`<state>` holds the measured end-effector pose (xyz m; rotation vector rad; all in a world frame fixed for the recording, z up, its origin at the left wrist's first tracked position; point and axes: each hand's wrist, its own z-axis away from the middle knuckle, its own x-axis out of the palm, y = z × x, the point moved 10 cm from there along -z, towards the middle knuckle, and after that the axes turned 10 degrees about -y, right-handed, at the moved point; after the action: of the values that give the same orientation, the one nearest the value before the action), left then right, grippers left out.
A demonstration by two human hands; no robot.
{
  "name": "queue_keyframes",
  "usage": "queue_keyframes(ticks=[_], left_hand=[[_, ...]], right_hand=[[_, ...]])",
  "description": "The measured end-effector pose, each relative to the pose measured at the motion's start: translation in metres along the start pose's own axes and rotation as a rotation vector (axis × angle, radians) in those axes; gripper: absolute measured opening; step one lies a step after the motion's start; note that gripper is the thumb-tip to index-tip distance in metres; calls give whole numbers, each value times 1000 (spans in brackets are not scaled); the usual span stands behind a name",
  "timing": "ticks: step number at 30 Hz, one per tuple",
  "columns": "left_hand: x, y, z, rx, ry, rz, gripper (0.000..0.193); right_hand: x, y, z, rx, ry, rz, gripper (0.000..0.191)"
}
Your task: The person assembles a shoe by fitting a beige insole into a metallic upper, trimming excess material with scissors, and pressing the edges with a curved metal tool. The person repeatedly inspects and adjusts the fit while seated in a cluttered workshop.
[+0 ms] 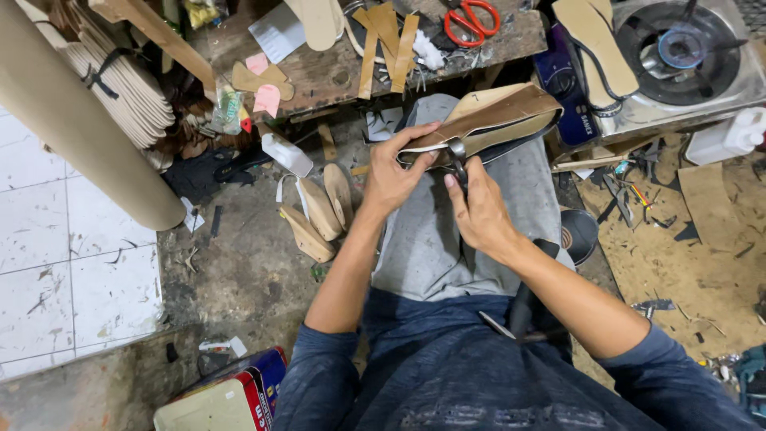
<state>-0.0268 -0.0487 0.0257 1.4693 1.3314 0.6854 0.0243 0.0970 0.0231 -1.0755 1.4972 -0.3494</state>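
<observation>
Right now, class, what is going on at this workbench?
A seated person holds a tan sandal sole with a brown strap over their lap. The left hand grips its near edge, while the right hand works metal pincers against it. Wooden shoe lasts lie on the floor; red-handled scissors rest on the wooden bench.

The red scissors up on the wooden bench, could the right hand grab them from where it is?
Probably yes, with a stretch. The red scissors lie in the open on the bench, nothing on top. But the right hand is busy with pliers on the sandal, which lies between.
</observation>
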Motion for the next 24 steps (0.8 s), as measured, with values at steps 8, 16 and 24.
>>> queue_keyframes(ticks=[8,16,24], left_hand=[[7,23,5,143,-24,-58,42],[13,25,18,131,45,-104,42],[28,46,27,240,26,-195,39]], right_hand=[[-2,-2,5,27,-98,38,22],[-12,7,23,158,-271,-40,22],[-25,0,38,185,-281,-135,27]])
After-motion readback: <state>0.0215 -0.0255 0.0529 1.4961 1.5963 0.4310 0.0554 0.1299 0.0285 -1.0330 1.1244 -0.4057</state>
